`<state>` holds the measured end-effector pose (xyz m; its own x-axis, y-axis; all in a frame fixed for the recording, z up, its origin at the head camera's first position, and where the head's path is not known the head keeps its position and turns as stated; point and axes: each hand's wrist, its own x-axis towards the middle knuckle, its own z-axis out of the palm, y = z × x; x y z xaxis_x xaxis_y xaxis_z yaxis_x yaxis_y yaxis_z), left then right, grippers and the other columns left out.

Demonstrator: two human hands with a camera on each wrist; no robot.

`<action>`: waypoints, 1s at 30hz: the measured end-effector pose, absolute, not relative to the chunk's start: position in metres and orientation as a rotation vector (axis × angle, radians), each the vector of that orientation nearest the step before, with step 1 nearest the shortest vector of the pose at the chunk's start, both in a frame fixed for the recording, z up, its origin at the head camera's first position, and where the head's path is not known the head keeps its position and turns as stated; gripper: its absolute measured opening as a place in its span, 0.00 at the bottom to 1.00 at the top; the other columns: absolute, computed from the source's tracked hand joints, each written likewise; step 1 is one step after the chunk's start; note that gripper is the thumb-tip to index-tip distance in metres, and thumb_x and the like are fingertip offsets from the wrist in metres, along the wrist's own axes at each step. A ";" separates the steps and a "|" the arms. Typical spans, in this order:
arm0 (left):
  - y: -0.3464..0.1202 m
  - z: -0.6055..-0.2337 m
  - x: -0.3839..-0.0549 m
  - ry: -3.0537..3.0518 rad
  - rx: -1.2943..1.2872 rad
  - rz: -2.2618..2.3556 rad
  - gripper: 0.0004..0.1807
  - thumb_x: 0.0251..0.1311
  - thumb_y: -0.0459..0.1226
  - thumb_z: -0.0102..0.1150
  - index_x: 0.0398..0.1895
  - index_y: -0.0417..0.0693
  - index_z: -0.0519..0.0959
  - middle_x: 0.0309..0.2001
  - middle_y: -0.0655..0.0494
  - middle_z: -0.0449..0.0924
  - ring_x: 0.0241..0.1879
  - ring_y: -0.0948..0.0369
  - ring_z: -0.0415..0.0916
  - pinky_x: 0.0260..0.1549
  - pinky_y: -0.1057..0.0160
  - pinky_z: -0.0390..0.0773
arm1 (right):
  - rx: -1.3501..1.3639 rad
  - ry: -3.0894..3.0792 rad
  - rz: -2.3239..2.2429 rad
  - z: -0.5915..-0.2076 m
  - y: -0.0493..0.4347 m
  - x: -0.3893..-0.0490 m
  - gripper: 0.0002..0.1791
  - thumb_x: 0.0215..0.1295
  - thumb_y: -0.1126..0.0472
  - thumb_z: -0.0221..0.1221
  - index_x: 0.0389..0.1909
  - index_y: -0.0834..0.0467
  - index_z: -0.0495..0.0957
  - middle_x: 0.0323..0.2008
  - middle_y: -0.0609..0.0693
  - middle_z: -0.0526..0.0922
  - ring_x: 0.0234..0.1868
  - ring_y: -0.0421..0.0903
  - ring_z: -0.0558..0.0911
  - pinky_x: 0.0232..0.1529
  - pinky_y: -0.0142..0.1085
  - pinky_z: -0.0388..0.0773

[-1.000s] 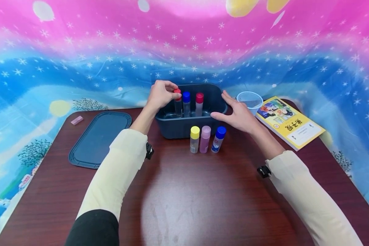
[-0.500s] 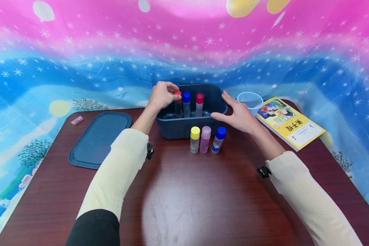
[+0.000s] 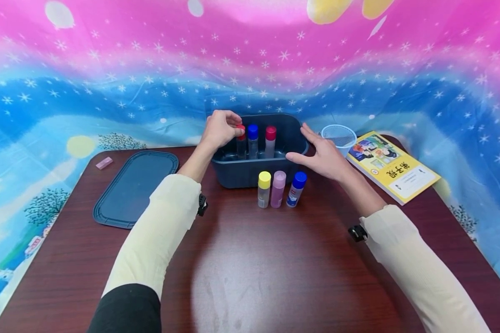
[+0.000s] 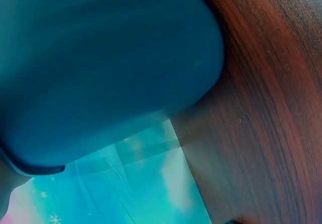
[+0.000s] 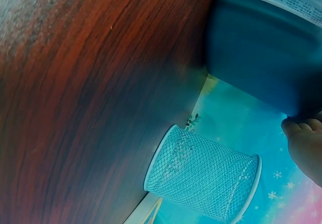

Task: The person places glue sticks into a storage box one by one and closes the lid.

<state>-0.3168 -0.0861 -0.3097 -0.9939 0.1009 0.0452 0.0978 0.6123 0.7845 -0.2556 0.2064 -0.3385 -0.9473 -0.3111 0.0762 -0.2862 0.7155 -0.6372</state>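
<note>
In the head view my left hand (image 3: 221,129) reaches over the left end of a dark blue-grey plastic bin (image 3: 241,175). Thumb and fingers pinch the red cap of a glue stick (image 3: 241,147) standing upright inside it. Beside that stick, also in the bin, are a blue-capped glue stick (image 3: 253,138) and a crimson-capped one (image 3: 270,141). My right hand (image 3: 322,155) rests at the bin's right end, fingers extended along the rim and thumb at the front edge. In front of the bin stand a yellow-capped glue stick (image 3: 264,189), a pink one (image 3: 278,188) and a blue-capped one (image 3: 296,188).
A dark lid or tray (image 3: 135,189) lies left of the bin, with a small pink block (image 3: 104,163) beyond it. Right of the bin are a light blue mesh cup (image 5: 204,176) and a yellow book (image 3: 393,166). A patterned cloth (image 3: 250,60) hangs behind the table (image 3: 241,268).
The red-capped glue stick sits slightly lower in the bin, still between my left thumb and fingers. My right hand and the other glue sticks stay in place.
</note>
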 end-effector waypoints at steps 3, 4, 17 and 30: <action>-0.087 -0.309 -0.316 2.822 0.184 1.396 0.16 0.64 0.35 0.68 0.54 0.41 0.83 0.49 0.50 0.85 0.50 0.56 0.81 0.52 0.58 0.80 | -0.503 2.877 -1.063 -0.338 0.206 -0.255 0.56 0.63 0.30 0.61 0.81 0.55 0.48 0.81 0.47 0.44 0.80 0.53 0.44 0.74 0.62 0.49; -0.087 -0.308 -0.316 2.826 0.187 1.400 0.16 0.64 0.35 0.68 0.53 0.41 0.83 0.49 0.50 0.85 0.50 0.56 0.81 0.53 0.59 0.80 | -0.505 2.878 -1.063 -0.338 0.206 -0.255 0.56 0.63 0.30 0.61 0.81 0.55 0.48 0.81 0.48 0.44 0.80 0.53 0.44 0.74 0.61 0.49; -0.092 -0.304 -0.314 2.840 0.158 1.392 0.17 0.66 0.37 0.68 0.55 0.43 0.82 0.51 0.51 0.85 0.52 0.58 0.81 0.54 0.60 0.80 | -0.514 2.872 -1.068 -0.337 0.206 -0.255 0.56 0.63 0.31 0.61 0.81 0.56 0.49 0.81 0.49 0.44 0.80 0.53 0.44 0.74 0.61 0.49; -0.094 -0.290 -0.289 2.855 0.379 1.446 0.15 0.65 0.37 0.68 0.54 0.45 0.83 0.51 0.51 0.86 0.52 0.59 0.82 0.54 0.58 0.79 | -0.506 2.871 -1.063 -0.339 0.206 -0.255 0.56 0.63 0.30 0.61 0.81 0.55 0.48 0.81 0.48 0.44 0.80 0.54 0.44 0.74 0.62 0.50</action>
<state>-0.2889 -0.0940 -0.2902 -0.9691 0.1712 0.1774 0.2443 0.5703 0.7843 -0.2551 0.2062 -0.3386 -0.9461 -0.3148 0.0755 -0.2881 0.7122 -0.6402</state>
